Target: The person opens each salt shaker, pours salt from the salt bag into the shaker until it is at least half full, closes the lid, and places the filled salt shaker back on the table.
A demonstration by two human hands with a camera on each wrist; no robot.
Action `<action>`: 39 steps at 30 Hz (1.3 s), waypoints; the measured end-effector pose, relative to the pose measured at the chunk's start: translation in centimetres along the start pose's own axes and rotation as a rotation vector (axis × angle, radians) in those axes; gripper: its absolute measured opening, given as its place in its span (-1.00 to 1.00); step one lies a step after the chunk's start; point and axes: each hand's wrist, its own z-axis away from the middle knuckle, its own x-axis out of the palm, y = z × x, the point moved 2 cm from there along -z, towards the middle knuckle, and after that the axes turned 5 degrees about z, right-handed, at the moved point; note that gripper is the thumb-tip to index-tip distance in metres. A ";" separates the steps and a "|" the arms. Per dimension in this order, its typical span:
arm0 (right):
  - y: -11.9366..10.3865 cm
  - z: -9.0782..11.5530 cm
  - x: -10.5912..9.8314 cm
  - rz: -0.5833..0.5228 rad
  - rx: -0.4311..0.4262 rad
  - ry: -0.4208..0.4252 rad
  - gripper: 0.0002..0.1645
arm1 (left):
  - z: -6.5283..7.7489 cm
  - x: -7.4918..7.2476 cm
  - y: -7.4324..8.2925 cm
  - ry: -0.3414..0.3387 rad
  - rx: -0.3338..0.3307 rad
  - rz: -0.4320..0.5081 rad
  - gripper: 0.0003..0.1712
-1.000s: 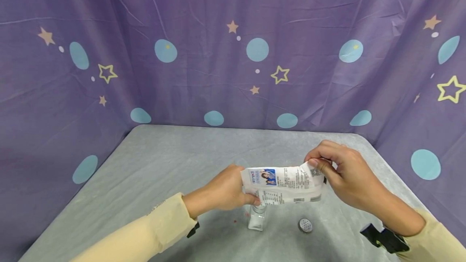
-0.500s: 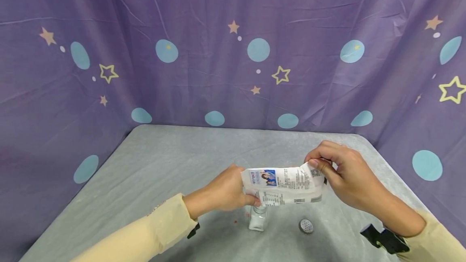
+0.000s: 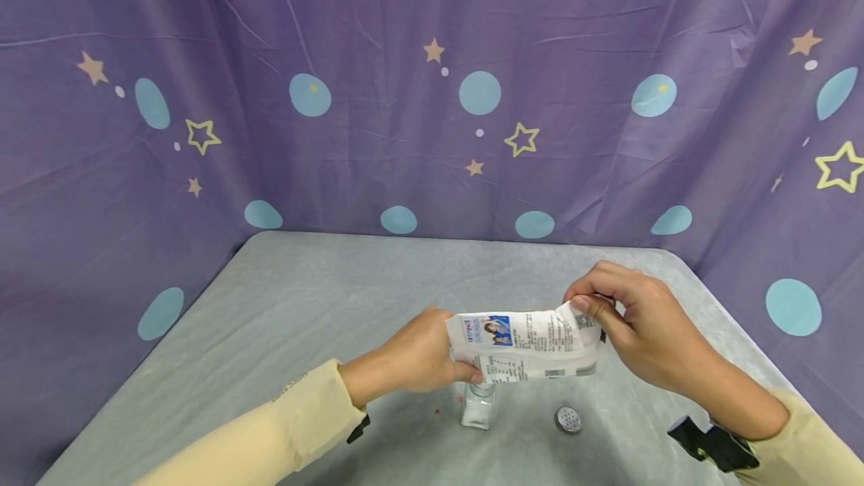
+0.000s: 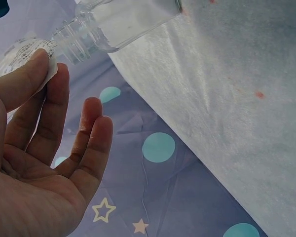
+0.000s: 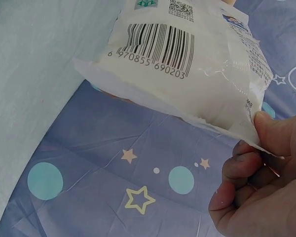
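From here, the bottle's (image 3: 478, 411) mouth is lost behind the packet (image 3: 529, 343); fingers of the left hand (image 3: 421, 352) mostly hidden there too. Packet fine print too small to read. Left sleeve (image 3: 270, 430) cut off at head view's bottom edge.

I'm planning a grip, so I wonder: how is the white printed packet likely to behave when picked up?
The packet is probably floppy: it wrinkles near the corner that the right hand pinches. Its surface, catching light in the right wrist view, could be slightly slippery. It bulges there too, so whatever is inside might shift.
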 end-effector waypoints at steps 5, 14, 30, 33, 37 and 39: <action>0.0 0.0 0.0 0.001 -0.005 0.003 -0.57 | 0.0 0.0 0.0 0.002 0.009 -0.010 -0.57; 0.0 0.0 -0.1 -0.002 -0.008 0.002 -0.57 | 0.0 0.1 0.0 -0.002 0.011 -0.015 -0.54; 0.0 -0.2 -0.2 0.000 -0.024 0.006 -0.57 | -0.1 0.0 -0.1 -0.002 0.040 0.000 -0.51; 0.0 -0.2 -0.2 -0.004 -0.022 0.001 -0.57 | -0.2 0.1 -0.2 -0.002 0.045 -0.003 -0.50; -0.1 -0.3 -0.2 -0.006 -0.024 0.000 -0.57 | -0.2 0.1 -0.2 -0.004 0.045 -0.004 -0.50; -0.1 -0.3 -0.2 -0.008 -0.025 0.000 -0.57 | -0.2 0.1 -0.2 -0.004 0.045 -0.002 -0.49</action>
